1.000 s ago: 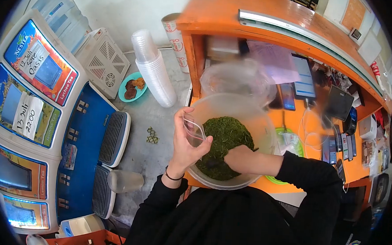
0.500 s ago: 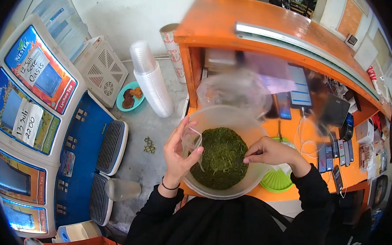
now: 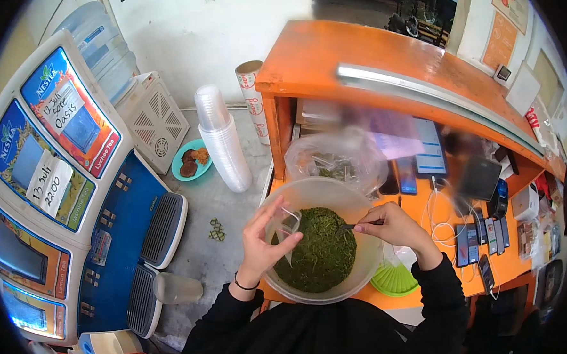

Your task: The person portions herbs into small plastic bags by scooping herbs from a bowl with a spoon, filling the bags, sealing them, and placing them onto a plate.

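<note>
A translucent plastic tub (image 3: 369, 271) stands in front of me, holding a heap of finely chopped green leaves (image 3: 318, 256). At the tub's left side, my left hand (image 3: 264, 240) holds a small clear plastic bag (image 3: 288, 225) between thumb and fingers, its mouth spread. Over the right part of the leaves, my right hand (image 3: 390, 227) pinches what looks like a dark spoon (image 3: 346, 227). The spoon's far end is at the leaves and hard to make out.
Behind the tub lies a large clear bag (image 3: 335, 160) of small packets. A lime-green basket (image 3: 396, 280) sits at the tub's right. Phones (image 3: 467, 244) and cables lie farther right. Stacked plastic cups (image 3: 224, 148) and a drink dispenser (image 3: 116, 245) are on the left.
My right hand has risen slightly, and the dark spoon now shows at its fingertips. My left hand keeps hold of the bag. The whole view has shifted, with the tub lower in it.
</note>
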`<state>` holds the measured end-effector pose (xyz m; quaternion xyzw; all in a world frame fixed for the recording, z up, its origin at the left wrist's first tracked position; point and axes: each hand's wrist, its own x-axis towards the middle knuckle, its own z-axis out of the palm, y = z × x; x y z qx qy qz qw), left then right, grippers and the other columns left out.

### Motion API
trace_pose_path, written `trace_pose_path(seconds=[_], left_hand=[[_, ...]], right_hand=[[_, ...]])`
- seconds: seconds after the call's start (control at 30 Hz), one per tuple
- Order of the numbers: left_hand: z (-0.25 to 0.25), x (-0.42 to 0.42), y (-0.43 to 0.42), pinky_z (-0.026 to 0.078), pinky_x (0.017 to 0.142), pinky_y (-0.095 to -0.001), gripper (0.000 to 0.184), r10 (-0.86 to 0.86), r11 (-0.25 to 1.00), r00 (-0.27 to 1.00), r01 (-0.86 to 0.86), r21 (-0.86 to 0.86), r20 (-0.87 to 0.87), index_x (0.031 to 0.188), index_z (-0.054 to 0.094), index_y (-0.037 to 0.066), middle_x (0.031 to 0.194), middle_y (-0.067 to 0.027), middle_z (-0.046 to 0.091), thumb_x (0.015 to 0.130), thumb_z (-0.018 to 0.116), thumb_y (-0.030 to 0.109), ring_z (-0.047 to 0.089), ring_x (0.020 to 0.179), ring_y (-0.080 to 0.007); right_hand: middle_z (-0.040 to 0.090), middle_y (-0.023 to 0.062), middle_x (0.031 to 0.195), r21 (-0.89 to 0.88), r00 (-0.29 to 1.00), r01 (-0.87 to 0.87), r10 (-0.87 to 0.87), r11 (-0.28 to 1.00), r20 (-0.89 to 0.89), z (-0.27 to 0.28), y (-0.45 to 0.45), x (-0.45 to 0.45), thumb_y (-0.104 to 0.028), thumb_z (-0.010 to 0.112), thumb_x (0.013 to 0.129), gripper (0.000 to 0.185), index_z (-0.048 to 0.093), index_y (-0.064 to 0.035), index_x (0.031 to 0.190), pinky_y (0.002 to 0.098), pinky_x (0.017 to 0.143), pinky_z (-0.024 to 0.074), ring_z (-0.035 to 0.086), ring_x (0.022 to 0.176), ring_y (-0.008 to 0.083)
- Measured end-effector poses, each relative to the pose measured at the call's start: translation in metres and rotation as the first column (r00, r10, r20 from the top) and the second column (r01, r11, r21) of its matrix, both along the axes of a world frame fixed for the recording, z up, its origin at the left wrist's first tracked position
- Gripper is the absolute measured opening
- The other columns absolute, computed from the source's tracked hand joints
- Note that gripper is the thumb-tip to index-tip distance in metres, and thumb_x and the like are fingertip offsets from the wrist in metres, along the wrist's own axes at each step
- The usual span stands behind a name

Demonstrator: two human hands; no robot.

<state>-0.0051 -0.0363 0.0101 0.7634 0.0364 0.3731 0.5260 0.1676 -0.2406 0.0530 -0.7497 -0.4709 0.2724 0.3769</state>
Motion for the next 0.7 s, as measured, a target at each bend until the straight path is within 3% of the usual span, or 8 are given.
trace_pose_path(seconds=[0.13,0.3,0.37,0.5,0.7], left_hand=[[0.012,0.002,-0.008,0.046,0.08,-0.0303,0.075,0.04,0.985,0.994,-0.023,0.17,-0.101,0.125,0.041,-0.001,0.1,-0.0144,0.062,0.062,0.077,0.016,0.06,0.09,-0.0205],[0.016,0.001,-0.01,0.046,0.081,-0.0303,0.078,0.035,0.984,0.986,-0.006,0.177,-0.164,0.126,0.039,-0.002,0.098,-0.0143,0.062,0.061,0.078,0.017,0.061,0.09,-0.0205],[0.016,0.001,-0.01,0.043,0.085,-0.0295,0.08,0.0,0.994,0.983,0.02,0.106,-0.183,0.127,0.037,-0.003,0.1,-0.0135,0.062,0.06,0.078,0.013,0.058,0.094,-0.0178],[0.013,0.002,-0.008,0.047,0.08,-0.0311,0.083,0.001,0.991,0.993,0.015,0.132,-0.121,0.128,0.036,-0.002,0.098,-0.0145,0.062,0.06,0.079,0.022,0.061,0.09,-0.022],[0.01,0.002,-0.007,0.047,0.081,-0.0313,0.087,0.021,0.99,0.994,-0.006,0.138,-0.112,0.129,0.033,-0.002,0.1,-0.0143,0.061,0.059,0.08,0.023,0.06,0.092,-0.0228]], right_hand=[[0.058,0.014,0.063,0.157,0.981,0.078,-0.104,0.984,0.164,0.02,0.009,-0.007,-0.015,0.064,0.075,0.016,0.065,0.0002,0.08,0.0298,0.053,0.0414,0.054,0.054,0.0223],[0.052,0.0108,0.06,0.271,0.905,-0.01,-0.106,0.963,0.411,0.034,0.019,-0.022,-0.015,0.066,0.073,0.014,0.066,-0.004,0.081,0.0319,0.051,0.0404,0.053,0.056,0.0252],[0.05,0.0105,0.062,0.23,0.894,-0.024,-0.082,0.973,0.44,0.031,0.021,-0.027,-0.014,0.066,0.073,0.014,0.066,-0.0047,0.084,0.0328,0.052,0.0402,0.052,0.057,0.0247],[0.049,0.0104,0.068,0.237,0.892,-0.061,-0.053,0.97,0.449,0.023,0.02,-0.029,-0.011,0.066,0.072,0.018,0.066,-0.0066,0.089,0.033,0.054,0.0406,0.051,0.061,0.0246],[0.049,0.0099,0.071,0.138,0.921,0.093,-0.137,0.986,0.364,0.038,-0.003,-0.02,-0.011,0.065,0.073,0.022,0.065,-0.0068,0.094,0.0308,0.059,0.0414,0.051,0.067,0.0233]])
